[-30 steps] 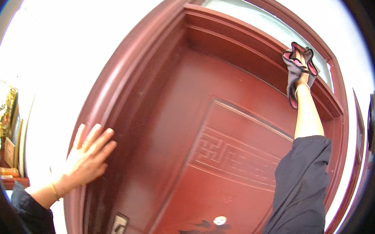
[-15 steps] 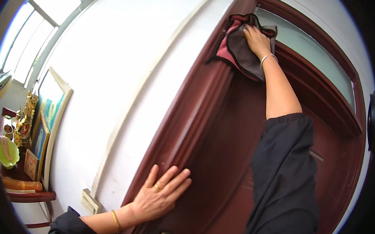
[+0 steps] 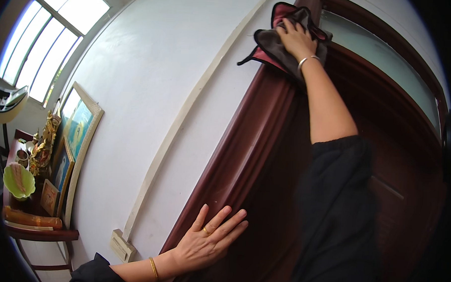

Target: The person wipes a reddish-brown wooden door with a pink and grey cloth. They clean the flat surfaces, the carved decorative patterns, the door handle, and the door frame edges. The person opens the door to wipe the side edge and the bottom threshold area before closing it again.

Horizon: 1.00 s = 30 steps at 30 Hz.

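My right hand [image 3: 297, 40] is raised to the upper part of the dark red door frame [image 3: 243, 141]. Under its fingers it holds a grey and pink cloth [image 3: 283, 51] with black edging, pressed against the wood. One corner of the cloth hangs out over the white wall. Lower down, my left hand [image 3: 207, 242] lies flat on the frame, fingers stretched and apart, holding nothing. The dark red door [image 3: 343, 195] is to the right of the frame, with a frosted glass pane [image 3: 382, 67] above it.
A beige cable channel [image 3: 187, 102] runs down the white wall to a box [image 3: 122, 246]. At the far left, a dark wooden table [image 3: 43, 233] bears framed pictures [image 3: 82, 118], a gold ornament [image 3: 45, 139] and a green bowl [image 3: 19, 181]. A barred window [image 3: 45, 35] is behind it.
My right hand and the cloth have shifted left across the top of the frame, and the cloth is bunched differently. The whole view has shifted a little; my left hand stays on the frame.
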Tool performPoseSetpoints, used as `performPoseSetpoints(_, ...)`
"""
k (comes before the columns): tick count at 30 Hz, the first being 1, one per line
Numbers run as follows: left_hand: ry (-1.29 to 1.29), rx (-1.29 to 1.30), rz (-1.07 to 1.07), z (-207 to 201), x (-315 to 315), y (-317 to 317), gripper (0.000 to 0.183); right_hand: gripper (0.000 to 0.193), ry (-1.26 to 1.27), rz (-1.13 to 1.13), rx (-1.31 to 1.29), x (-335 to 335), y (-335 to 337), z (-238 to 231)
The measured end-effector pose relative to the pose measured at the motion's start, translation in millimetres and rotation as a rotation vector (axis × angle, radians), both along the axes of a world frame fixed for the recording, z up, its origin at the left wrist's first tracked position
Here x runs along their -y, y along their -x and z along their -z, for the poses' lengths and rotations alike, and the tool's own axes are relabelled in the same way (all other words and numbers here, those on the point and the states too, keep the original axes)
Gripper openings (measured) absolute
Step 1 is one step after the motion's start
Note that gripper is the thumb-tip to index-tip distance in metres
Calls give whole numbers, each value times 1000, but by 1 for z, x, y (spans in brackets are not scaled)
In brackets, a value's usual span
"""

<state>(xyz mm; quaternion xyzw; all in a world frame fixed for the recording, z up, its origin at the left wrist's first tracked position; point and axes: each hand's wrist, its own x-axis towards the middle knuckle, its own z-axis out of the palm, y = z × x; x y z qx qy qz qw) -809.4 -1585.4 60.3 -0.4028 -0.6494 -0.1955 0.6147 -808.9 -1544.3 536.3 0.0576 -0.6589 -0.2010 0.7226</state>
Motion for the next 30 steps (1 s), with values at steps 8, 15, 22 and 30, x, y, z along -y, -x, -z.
performPoseSetpoints(8, -23, -10, -161, 11, 34, 7, 60, 49, -445, -471, -99, -1, 32, 210)
performPoseSetpoints(15, -24, -47, -51, 9, 15, 10, 54, 50, -72, -296, -142, -15, 17, 42)
performPoseSetpoints(22, -7, -11, -118, 9, 28, 10, 55, 48, -96, -407, -9, -8, 37, 51)
performPoseSetpoints(30, -31, -53, -36, 7, 24, 16, 52, 51, -419, 192, -468, -134, -23, -22)
